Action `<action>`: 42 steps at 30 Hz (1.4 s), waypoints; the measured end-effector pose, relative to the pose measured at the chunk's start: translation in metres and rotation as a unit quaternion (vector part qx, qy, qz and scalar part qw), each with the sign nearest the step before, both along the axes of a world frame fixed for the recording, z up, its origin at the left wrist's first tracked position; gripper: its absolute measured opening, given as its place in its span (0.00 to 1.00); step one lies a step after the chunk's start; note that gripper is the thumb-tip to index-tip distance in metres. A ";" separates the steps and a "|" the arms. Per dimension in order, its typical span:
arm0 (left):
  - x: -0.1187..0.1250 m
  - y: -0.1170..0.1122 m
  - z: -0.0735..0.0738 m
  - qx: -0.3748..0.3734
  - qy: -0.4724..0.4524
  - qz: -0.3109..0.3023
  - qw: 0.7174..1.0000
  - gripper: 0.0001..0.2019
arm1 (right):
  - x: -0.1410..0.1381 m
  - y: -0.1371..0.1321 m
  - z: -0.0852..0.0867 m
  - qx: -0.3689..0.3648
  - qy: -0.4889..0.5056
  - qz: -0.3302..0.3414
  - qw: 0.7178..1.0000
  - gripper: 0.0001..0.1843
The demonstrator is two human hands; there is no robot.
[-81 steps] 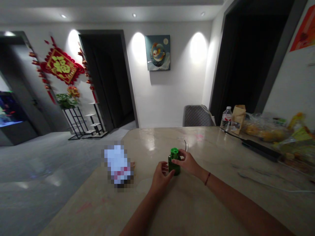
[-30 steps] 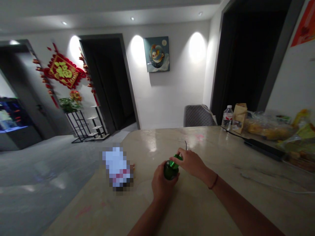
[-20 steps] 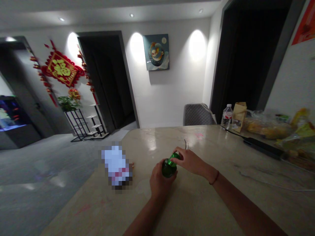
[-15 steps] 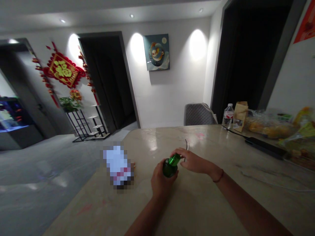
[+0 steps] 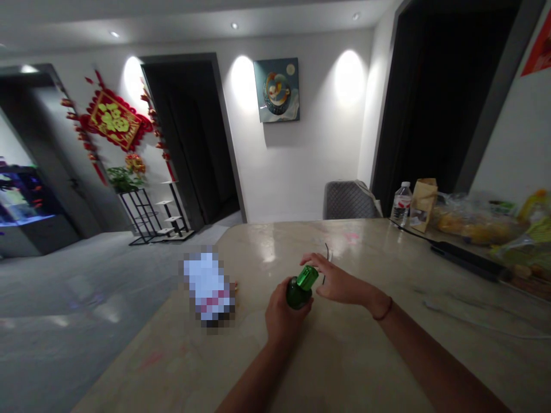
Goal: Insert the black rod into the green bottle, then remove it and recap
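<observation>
My left hand is wrapped round a small dark green bottle and holds it tilted, its bright green cap pointing up and to the right. My right hand hovers just right of the cap with its fingers stretched out and apart; whether a fingertip still touches the cap is unclear. Both hands are over the beige marble table. A thin black wire lies just beyond my right hand.
A blurred white object lies on the table to the left. At the far right stand a water bottle, a paper bag, plastic food bags and a black power strip. A grey chair stands behind the table.
The bottle stood upright on the table; my left hand then gripped and tilted it. My right hand, pinching the cap before, has now spread its fingers beside it.
</observation>
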State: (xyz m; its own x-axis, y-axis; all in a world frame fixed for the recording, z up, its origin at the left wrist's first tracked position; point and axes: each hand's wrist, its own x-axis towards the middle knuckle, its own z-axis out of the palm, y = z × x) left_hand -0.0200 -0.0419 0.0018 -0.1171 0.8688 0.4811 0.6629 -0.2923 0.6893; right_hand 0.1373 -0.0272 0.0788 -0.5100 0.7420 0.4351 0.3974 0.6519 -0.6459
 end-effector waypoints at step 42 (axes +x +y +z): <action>-0.001 0.001 0.001 -0.032 0.003 -0.008 0.999 0.28 | 0.097 0.073 -0.066 -0.111 -0.069 -0.349 0.928 0.13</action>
State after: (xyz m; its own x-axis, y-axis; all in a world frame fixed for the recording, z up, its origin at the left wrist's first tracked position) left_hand -0.0206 -0.0414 0.0028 -0.1013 0.8996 0.4248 0.6626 -0.2575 0.7033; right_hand 0.2347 0.0454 0.0131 0.0901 0.9761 0.1977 0.7614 0.0604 -0.6455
